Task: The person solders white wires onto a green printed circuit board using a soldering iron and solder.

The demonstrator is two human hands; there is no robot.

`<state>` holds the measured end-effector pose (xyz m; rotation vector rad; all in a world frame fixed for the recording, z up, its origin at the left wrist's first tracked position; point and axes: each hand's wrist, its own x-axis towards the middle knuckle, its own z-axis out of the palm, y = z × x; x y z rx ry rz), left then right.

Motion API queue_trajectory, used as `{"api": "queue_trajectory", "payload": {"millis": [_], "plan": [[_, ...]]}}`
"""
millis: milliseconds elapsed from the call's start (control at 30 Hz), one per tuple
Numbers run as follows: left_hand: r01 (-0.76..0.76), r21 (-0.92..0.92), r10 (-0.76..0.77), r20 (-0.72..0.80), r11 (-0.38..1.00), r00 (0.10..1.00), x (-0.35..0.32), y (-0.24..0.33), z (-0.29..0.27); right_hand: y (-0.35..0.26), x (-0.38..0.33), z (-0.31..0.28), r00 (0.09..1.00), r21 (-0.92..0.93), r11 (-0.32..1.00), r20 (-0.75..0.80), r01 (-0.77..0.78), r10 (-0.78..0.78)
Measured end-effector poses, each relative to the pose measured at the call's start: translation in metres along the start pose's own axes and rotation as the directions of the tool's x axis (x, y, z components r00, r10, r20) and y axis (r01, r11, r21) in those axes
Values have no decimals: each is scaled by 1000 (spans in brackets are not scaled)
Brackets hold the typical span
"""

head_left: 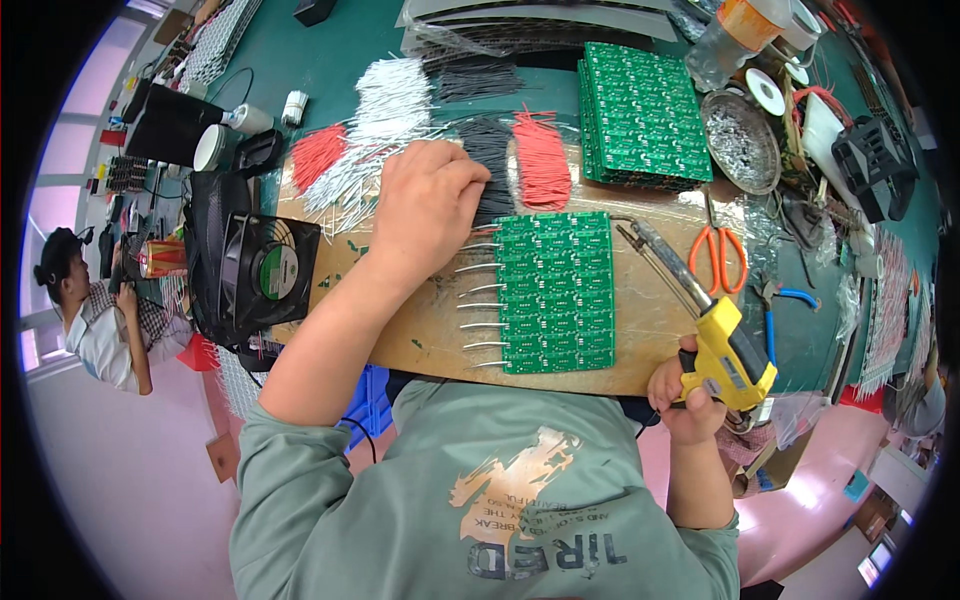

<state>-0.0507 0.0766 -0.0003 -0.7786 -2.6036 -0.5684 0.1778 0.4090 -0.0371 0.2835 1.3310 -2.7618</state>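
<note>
My right hand (687,400) grips a yellow soldering gun (728,355). The gun's long metal nozzle reaches up and left, its end just beside the upper right corner of a green circuit board panel (557,292). Several short white wires (484,305) stick out from the panel's left edge. Above that edge, my left hand (430,205) is closed with fingertips bent together at the side of a bundle of black wires (486,165). Whatever lies between those fingertips is hidden. White wires (393,95) lie beyond this hand, and red wires (542,165) lie right of the black ones.
A tall stack of green panels (645,115) stands at the back. Orange-handled scissors (718,255), blue-handled cutters (785,298) and a metal dish of scraps (741,140) are at the right. A black fan (265,270) stands left. Another person (110,310) sits farther left.
</note>
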Motion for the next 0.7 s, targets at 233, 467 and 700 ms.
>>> {"api": "queue_trajectory", "payload": {"millis": [233,467,700], "plan": [[-94,20,94,31,995,995,22,7,6,1,0,0,1000,24,999,8,-23,23],[-280,258,206,278,925,938,47,27,22,0,-1,-1,1000,31,999,0,-29,29],[-341,289,264,272,895,925,46,34,23,1,-2,0,1000,29,1000,6,-4,4]]}}
